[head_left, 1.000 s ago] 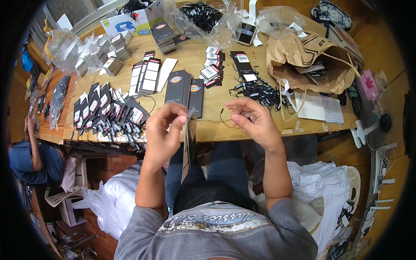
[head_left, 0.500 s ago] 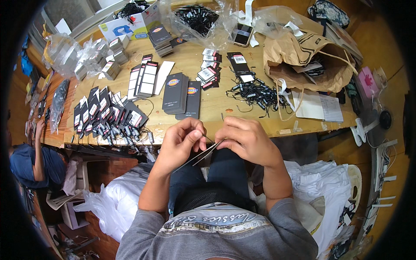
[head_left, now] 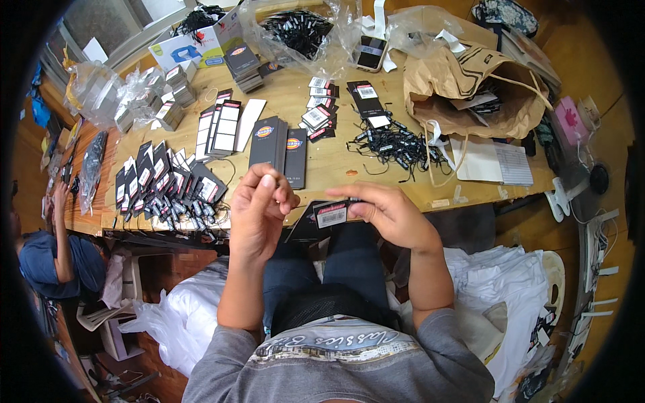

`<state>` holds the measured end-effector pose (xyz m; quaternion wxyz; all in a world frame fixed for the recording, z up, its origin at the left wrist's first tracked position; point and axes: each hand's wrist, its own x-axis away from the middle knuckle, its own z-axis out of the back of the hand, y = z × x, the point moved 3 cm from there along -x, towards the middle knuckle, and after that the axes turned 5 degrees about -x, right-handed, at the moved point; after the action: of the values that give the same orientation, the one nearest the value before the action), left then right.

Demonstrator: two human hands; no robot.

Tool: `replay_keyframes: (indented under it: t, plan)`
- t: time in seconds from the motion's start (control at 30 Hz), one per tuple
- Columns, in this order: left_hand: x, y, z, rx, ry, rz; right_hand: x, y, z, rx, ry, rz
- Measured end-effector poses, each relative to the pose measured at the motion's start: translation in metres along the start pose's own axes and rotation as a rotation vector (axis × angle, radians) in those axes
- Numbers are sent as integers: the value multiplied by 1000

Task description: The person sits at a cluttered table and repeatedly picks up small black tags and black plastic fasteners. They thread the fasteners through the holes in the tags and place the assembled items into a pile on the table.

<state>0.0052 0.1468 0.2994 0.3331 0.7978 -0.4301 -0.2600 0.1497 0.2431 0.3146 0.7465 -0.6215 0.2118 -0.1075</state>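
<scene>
My right hand (head_left: pixel 393 213) pinches a set of hang tags over the table's front edge. In the set, a small barcode tag (head_left: pixel 330 216) with a red stripe lies over a larger dark tag (head_left: pixel 306 225). To its left my left hand (head_left: pixel 259 211) is raised, thumb and forefinger pressed together and the other fingers curled. Whatever sits between those fingertips, if anything, is too small to make out. Just beyond my left hand lie stacks of large dark hang tags (head_left: pixel 294 158) with a coloured oval emblem.
Strung tags (head_left: pixel 164 178) pile up at the left. Black strings (head_left: pixel 400 144) heap near small barcode tags (head_left: pixel 318 117). A paper bag (head_left: pixel 437 87), a phone (head_left: pixel 371 52) and a plastic bag of black strings (head_left: pixel 299 33) stand farther back. A co-worker's arm (head_left: pixel 62 232) shows at far left.
My hands have drawn apart, the left one rising. The tags in my right hand, edge-on before, now show their faces with the barcode tag in front.
</scene>
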Motion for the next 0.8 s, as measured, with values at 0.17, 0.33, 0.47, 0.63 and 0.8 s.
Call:
replay_keyframes:
  t: [0.17, 0.33, 0.47, 0.63, 0.8]
  plan:
    - [-1, -4, -21, -330, -23, -32, -2, 24, 5, -535, 148, -64]
    - [-3, -3, -22, -565, -24, -57, -4, 26, 13, -497, 142, -84]
    - [-8, -5, -27, -601, -133, -65, -4, 20, 11, -603, 168, -137]
    - [-5, -7, -33, -667, -126, -47, -4, 10, 9, -553, 237, -67]
    - [-6, -8, -34, -661, -150, -118, -2, 6, 8, -448, 399, 80]
